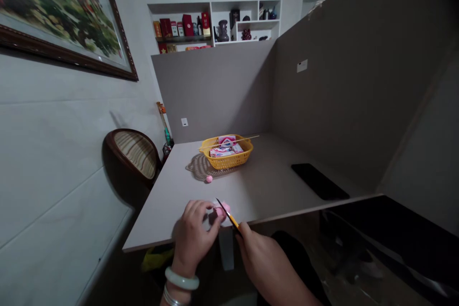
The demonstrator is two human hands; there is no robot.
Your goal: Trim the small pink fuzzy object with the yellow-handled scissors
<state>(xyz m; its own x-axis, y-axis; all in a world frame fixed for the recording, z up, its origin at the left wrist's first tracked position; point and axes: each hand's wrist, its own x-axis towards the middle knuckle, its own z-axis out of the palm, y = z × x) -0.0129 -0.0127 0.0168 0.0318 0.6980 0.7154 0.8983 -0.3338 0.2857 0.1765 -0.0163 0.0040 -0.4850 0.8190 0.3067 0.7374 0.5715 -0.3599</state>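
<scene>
My left hand [196, 232] presses a lump of pink modelling clay [223, 211] against the grey tabletop [179, 210], its fingers curled over the lump. My right hand [265, 263] grips a yellow-handled utility knife [229, 217], and the dark blade touches the top of the lump. A small pink clay ball [209, 179] lies farther back, at the edge of a woven placemat [201, 167]. The part of the lump behind my left fingers is hidden.
A yellow plastic basket [226, 154] holding pink-and-white boxes and a thin stick stands on the table. A black phone [319, 181] lies to the right. Grey partitions [215, 91] rise behind the table, and a round wicker seat [134, 155] stands left.
</scene>
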